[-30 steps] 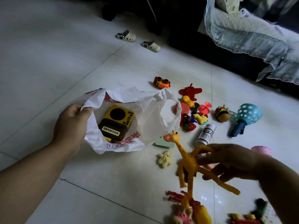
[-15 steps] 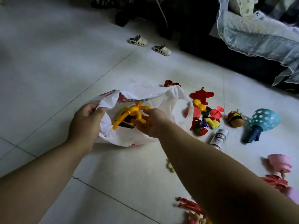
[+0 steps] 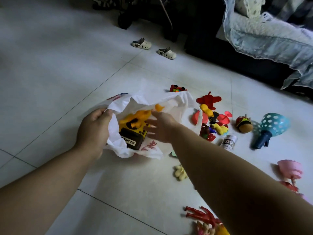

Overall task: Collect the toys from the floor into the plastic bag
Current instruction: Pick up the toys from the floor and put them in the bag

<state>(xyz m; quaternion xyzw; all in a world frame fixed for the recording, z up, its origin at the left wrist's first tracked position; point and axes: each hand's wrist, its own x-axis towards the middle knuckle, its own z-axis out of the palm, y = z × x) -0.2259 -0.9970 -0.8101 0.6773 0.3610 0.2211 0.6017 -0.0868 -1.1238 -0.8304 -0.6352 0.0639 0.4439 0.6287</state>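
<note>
Change since a second ago: the yellow giraffe point(image 3: 137, 118) was in the right hand out over the floor, then carried into the bag mouth; now it lies inside the plastic bag point(image 3: 152, 148), draped over the yellow kitchen toy point(image 3: 131, 137). Right hand no longer grips it. So one more toy is in, and judging by the pile outside, most of the job is left.

Left to right:
- Left hand point(image 3: 94, 131): closed on the bag's near-left rim, pinching the plastic and lifting it so the mouth stays open. Forearm comes in from lower left.
- Plastic bag: on the floor, mouth facing the person, holding kitchen toy plus giraffe.
- Right hand point(image 3: 160, 127): empty, fingers spread wide, palm down, just over the bag's right side, beside the giraffe. Slight motion blur; whether the fingertips touch the toy can't be told. Arm reaches across from lower right.
- Not yet bagged, right of the bag: red plane point(image 3: 209, 100), hamburger toy point(image 3: 243, 124), small can point(image 3: 228, 142), teal dotted toy point(image 3: 272, 124). Nearer: pale small figure point(image 3: 180, 173), red figure point(image 3: 201, 215) at bottom edge.

Likely next: right hand backs out and goes for the nearest loose toy.
</note>
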